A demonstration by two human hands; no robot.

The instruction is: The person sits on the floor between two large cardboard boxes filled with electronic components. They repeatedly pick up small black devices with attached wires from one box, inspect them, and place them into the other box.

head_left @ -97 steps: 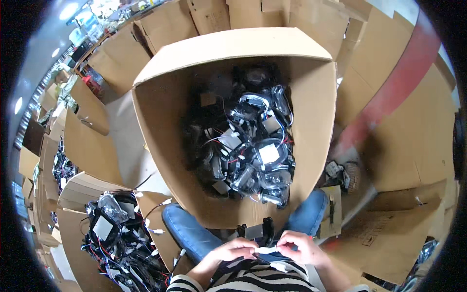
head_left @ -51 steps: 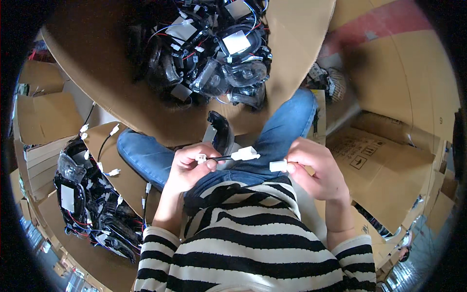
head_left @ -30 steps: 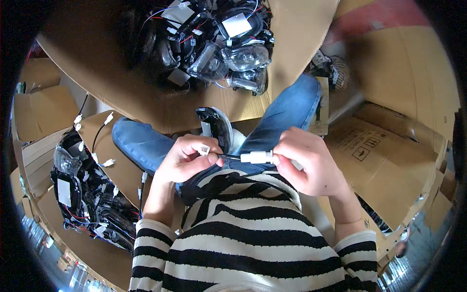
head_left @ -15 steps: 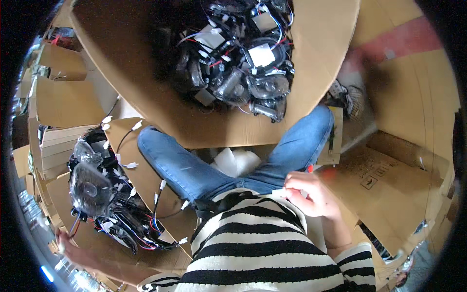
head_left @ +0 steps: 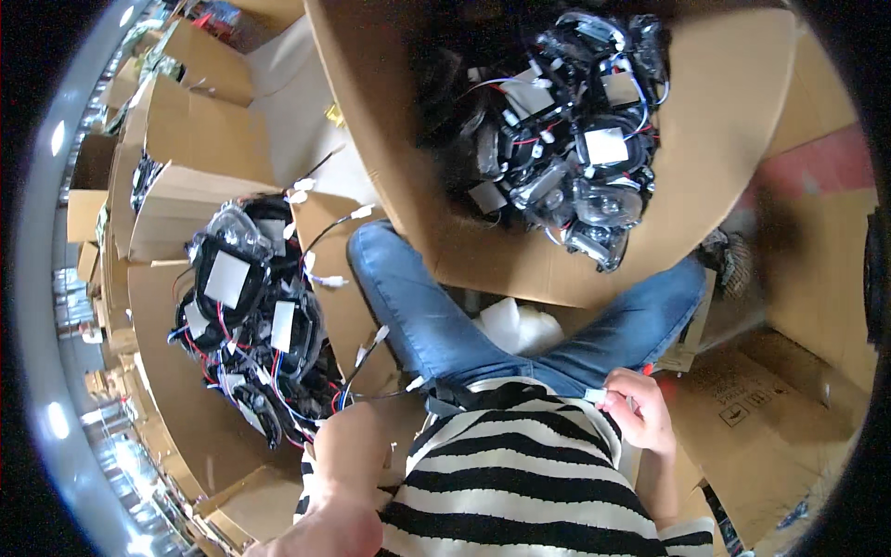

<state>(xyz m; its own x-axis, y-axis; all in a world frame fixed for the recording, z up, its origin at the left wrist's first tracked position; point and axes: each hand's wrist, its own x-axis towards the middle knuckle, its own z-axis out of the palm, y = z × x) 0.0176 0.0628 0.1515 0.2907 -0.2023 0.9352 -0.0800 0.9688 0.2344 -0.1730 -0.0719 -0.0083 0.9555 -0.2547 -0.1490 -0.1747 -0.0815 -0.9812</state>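
Observation:
My right hand [head_left: 636,408] is beside my right thigh, thumb and fingers pinched on a small white piece [head_left: 594,395]. My left hand [head_left: 320,537] is raised close to the camera at the lower edge; its fingers are hidden. Behind my left arm, an open carton [head_left: 176,413] holds black lamp units with clear lenses, wires and white labels. On top of them lies a lamp unit [head_left: 227,280], label side up. Several white connectors [head_left: 329,280] hang over the carton's flap on black cables.
Ahead of my knees stands a large open carton [head_left: 715,158] with a heap of lamp units [head_left: 608,200]. White padding [head_left: 520,327] lies between my legs. A closed printed carton [head_left: 742,408] is at my right. More cartons [head_left: 200,130] stand at the far left.
My left hand has come from beyond the left carton to near the camera. A black, labelled back now shows where a clear lens lay on top. The view has turned left.

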